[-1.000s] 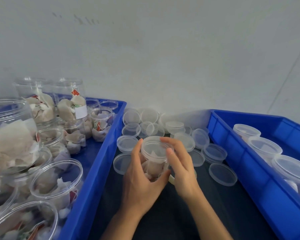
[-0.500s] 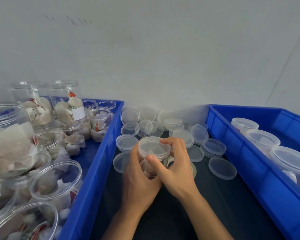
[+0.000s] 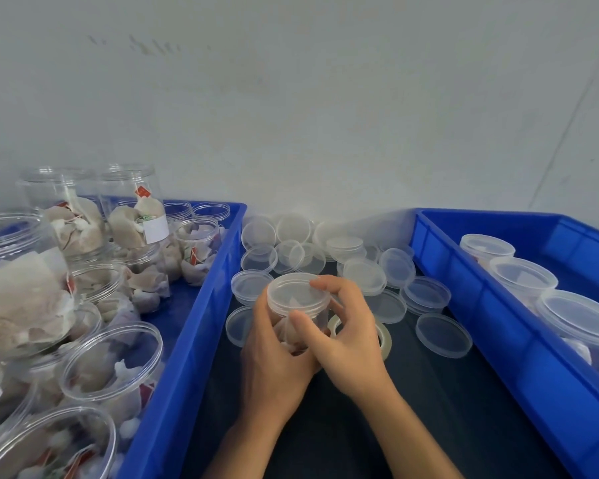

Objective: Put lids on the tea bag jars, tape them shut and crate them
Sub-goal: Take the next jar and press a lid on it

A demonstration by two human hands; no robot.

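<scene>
You cupped the tea bag jar (image 3: 293, 331) in your left hand (image 3: 274, 357) above the dark table (image 3: 412, 392), between the two blue crates (image 3: 187, 326), to steady it, while your right hand's (image 3: 346, 344) fingers (image 3: 325, 283) curled round the lid (image 3: 298, 293), apparently seating it.

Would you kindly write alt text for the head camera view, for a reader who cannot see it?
Two hands hold a clear tea bag jar over a dark table: the left hand grips its body, the right hand grips its lid. Loose lids and a tape roll lie behind, between two blue crates of jars.
</scene>
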